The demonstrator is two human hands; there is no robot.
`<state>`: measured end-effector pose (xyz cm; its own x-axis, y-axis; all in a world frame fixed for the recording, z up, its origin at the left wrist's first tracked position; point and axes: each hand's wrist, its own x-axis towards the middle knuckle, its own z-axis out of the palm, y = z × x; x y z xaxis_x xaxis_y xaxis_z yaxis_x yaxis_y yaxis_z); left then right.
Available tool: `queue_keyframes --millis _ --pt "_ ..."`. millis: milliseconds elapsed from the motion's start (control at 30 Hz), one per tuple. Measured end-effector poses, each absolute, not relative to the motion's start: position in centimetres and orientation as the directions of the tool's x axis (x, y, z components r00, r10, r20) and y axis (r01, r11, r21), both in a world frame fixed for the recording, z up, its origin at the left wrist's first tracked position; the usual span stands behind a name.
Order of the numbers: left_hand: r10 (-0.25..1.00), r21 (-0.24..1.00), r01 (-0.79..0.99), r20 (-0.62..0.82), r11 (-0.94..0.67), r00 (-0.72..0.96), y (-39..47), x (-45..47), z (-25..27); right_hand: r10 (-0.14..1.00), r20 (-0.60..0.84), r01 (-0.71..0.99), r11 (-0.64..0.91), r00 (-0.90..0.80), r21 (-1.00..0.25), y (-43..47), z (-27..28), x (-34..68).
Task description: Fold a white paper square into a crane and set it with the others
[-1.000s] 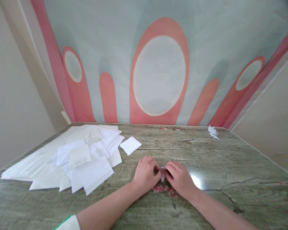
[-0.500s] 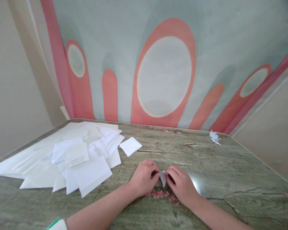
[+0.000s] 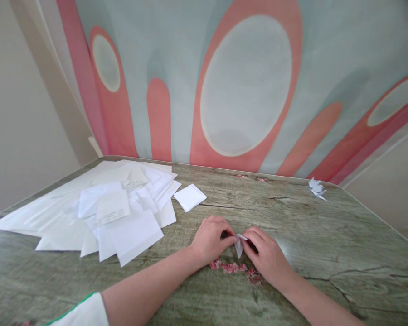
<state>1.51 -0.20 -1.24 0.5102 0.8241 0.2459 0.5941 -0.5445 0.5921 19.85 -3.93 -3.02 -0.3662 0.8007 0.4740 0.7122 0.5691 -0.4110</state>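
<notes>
Between my two hands is a small piece of folded white paper (image 3: 238, 248), pointed at its lower end. My left hand (image 3: 213, 241) pinches its left side between thumb and fingers. From the other side, my right hand (image 3: 268, 254) grips its right edge with the fingertips. Parts of the paper are hidden behind the fingers. Both hands are low over the wood-patterned table (image 3: 285, 213), just above a printed strip of pink blossoms (image 3: 229, 267).
A spread pile of white paper sheets (image 3: 136, 237) covers the table's left side, some with writing. Beside it lies a small stack of square paper (image 3: 190, 198). Folded white paper pieces (image 3: 317, 188) sit near the far right edge. A patterned wall panel (image 3: 180, 113) stands behind.
The whole view has shifted, so the table and pile sit a little higher and further right. Both hands keep hold of the folded paper, and a flap now shows more at its top right.
</notes>
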Motion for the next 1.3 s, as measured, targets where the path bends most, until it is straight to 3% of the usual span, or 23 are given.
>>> queue_keyframes --millis 333,700,867,1100,1300 --pt "0.843 0.555 0.644 0.242 -0.526 0.48 -0.3 1.8 -1.3 0.822 0.443 0.683 0.554 -0.357 -0.477 -3.7 -3.1 20.1" --pt "0.856 0.541 0.673 0.209 -0.503 0.472 -0.4 2.0 -0.9 0.894 0.357 0.631 0.444 -0.27 -0.636 -3.7 -2.7 20.1" --pt "0.857 0.541 0.672 0.223 -0.505 0.464 -0.4 2.0 -1.0 0.89 0.326 0.615 0.455 -0.318 -0.644 -4.5 -1.5 19.4" --pt "0.857 0.549 0.665 0.235 -0.506 0.458 -0.4 2.0 -1.3 0.93 0.309 0.695 0.357 -0.201 -0.624 -4.3 -1.8 18.4" --pt "0.859 0.547 0.668 0.238 -0.504 0.453 -0.5 2.0 -1.1 0.924 0.325 0.684 0.369 -0.2 -0.629 -3.9 -2.3 18.6"
